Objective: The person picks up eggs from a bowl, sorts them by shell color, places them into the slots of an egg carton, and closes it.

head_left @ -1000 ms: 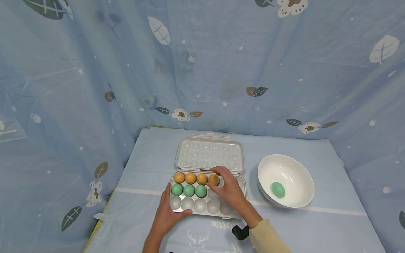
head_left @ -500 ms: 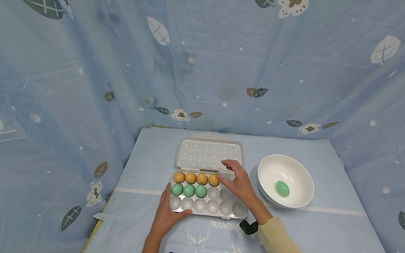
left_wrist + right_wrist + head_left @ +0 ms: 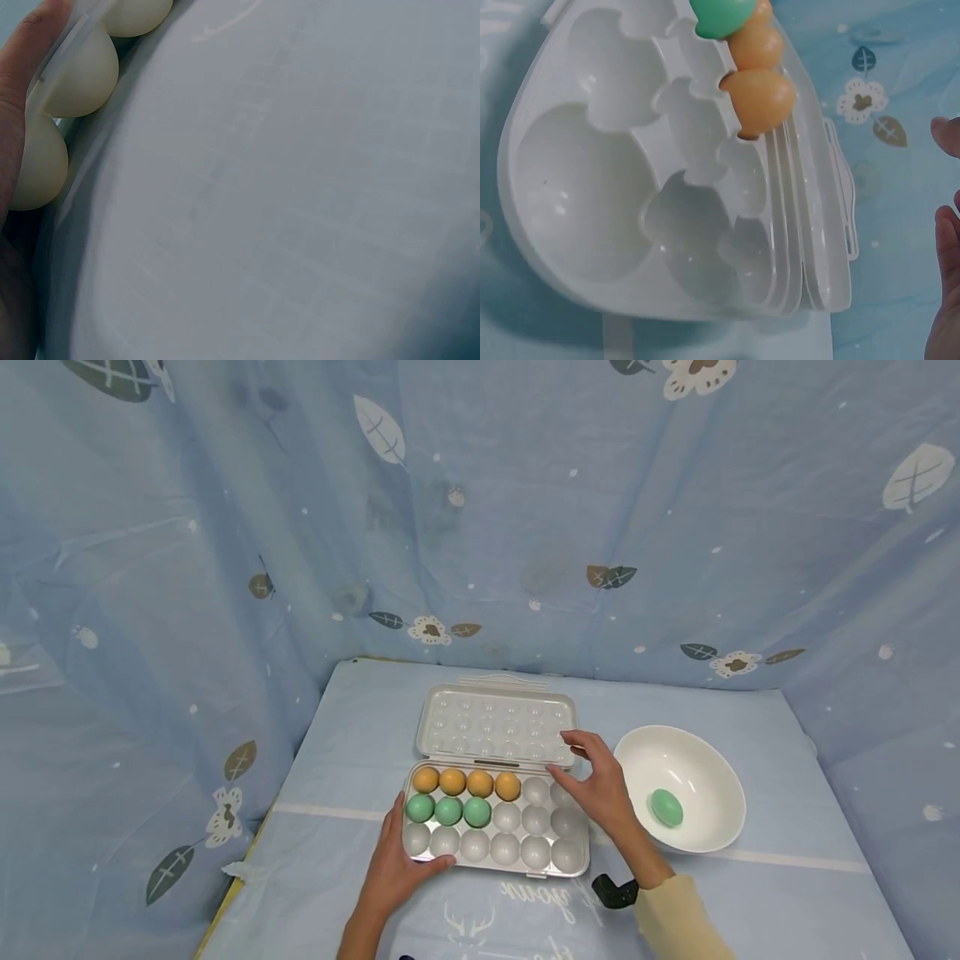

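Observation:
A white plastic egg tray (image 3: 536,820) lies on the table with its lid folded back. Several orange eggs (image 3: 480,783) fill the left of its far row; green eggs (image 3: 447,811) sit in the left of the middle row. My left hand (image 3: 393,870) holds the tray's near left corner, fingers along the side and thumb at the front edge; the left wrist view shows its thumb (image 3: 26,52) on the rim. Over the tray's far right end, my right hand (image 3: 600,785) has thumb and fingers spread with nothing between them. It is partly seen in the right wrist view.
A white bowl (image 3: 712,768) stands right of the tray, holding a green egg (image 3: 666,808). The clear-looking lid (image 3: 497,722) lies behind the tray. A black device (image 3: 615,892) shows at the right wrist. Blue patterned cloth (image 3: 480,527) hangs around the table.
My right hand has moved away from the last orange egg in the far row, rightward toward the bowl. The left hand stays at the tray corner. The green egg in the bowl has shifted slightly.

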A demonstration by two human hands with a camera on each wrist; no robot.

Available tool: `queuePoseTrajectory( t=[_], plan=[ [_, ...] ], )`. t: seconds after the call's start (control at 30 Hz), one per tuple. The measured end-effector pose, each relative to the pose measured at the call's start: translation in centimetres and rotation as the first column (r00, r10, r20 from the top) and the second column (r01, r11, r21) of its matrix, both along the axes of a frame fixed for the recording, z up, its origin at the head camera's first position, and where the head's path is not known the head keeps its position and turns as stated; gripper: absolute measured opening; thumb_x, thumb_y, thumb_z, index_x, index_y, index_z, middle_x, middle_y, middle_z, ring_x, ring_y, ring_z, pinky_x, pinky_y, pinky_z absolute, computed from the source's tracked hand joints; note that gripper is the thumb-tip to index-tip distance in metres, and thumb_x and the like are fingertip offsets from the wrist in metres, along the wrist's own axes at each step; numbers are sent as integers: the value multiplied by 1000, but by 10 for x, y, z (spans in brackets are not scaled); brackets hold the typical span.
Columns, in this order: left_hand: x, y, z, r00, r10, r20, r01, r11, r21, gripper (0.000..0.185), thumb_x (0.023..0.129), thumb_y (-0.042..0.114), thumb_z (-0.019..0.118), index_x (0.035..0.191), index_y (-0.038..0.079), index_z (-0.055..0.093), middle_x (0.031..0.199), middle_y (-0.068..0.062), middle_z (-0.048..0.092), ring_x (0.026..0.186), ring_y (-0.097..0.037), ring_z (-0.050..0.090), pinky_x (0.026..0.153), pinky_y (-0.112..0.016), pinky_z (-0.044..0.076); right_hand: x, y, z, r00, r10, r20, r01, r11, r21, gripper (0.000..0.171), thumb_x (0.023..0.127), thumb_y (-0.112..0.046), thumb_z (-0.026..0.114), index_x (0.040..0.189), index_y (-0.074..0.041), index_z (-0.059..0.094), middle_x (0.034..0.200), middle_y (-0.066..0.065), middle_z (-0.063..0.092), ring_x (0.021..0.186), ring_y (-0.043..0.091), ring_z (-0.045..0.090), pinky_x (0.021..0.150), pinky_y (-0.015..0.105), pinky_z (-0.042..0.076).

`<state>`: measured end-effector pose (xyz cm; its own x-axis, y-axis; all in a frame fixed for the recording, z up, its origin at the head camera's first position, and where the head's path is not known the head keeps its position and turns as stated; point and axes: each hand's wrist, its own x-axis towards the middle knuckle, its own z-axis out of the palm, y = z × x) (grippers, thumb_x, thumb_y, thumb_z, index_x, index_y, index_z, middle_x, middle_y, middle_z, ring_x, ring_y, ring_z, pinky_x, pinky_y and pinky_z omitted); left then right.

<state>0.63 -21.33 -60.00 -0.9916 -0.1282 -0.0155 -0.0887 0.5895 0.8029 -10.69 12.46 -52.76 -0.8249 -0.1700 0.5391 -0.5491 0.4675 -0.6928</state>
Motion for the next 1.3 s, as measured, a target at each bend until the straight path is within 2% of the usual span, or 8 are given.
queuePoseTrajectory(
  t=[0.4, 0.67, 0.93, 1.03, 1.2, 1.3],
  plan=[
    [1, -2, -4, 1000, -7, -16, 6, 1000, -19, 146, 58, 65, 94, 166, 12, 12, 163, -14, 33, 148, -35, 39, 119, -56, 35, 2, 33, -5, 993, -114, -9, 114, 993, 29, 62, 74, -2, 92, 129, 0, 63, 123, 14, 65, 113, 30, 65, 101, 12, 46],
    [1, -2, -4, 1000, -6, -12, 5, 1000, -30, 145, 58, 65, 94, 166, 13, 12, 163, -15, 32, 148, -36, 38, 119, -57, 35, 5, 55, -11, 978, -201, 48, 199, 979, 44, 59, 79, -5, 89, 131, -1, 63, 124, 13, 65, 115, 31, 64, 101, 7, 43],
    [2, -1, -5, 1000, -3, -3, 3, 1000, -30, 146, 58, 65, 94, 166, 13, 12, 162, -15, 33, 147, -36, 39, 119, -57, 35, 7, 75, -18, 971, -236, 36, 235, 972, 23, 58, 77, 0, 89, 129, 2, 63, 122, 16, 65, 113, 32, 63, 101, 6, 43],
    [2, -1, -4, 1000, -2, -2, 2, 999, -33, 146, 58, 66, 93, 166, 13, 12, 162, -15, 33, 147, -36, 39, 118, -57, 36, 8, 83, -20, 968, -249, 26, 249, 968, 19, 58, 76, 1, 89, 128, 2, 64, 121, 16, 65, 113, 26, 62, 100, 6, 43],
    [1, -1, -3, 1000, -2, -5, 2, 999, -35, 145, 58, 67, 93, 166, 12, 12, 163, -15, 32, 148, -36, 39, 118, -57, 36, 8, 96, -23, 960, -277, 48, 276, 961, 25, 58, 76, 0, 89, 129, 1, 64, 123, 15, 65, 115, 6, 57, 99, 5, 43],
    [1, -1, -2, 1000, -6, -6, 6, 999, -33, 145, 59, 67, 93, 166, 12, 12, 163, -15, 32, 148, -36, 39, 118, -56, 36, 9, 102, -25, 954, -293, 62, 292, 956, 31, 59, 76, 0, 90, 129, 1, 64, 124, 15, 65, 115, 2, 55, 98, 4, 42]
  ],
)
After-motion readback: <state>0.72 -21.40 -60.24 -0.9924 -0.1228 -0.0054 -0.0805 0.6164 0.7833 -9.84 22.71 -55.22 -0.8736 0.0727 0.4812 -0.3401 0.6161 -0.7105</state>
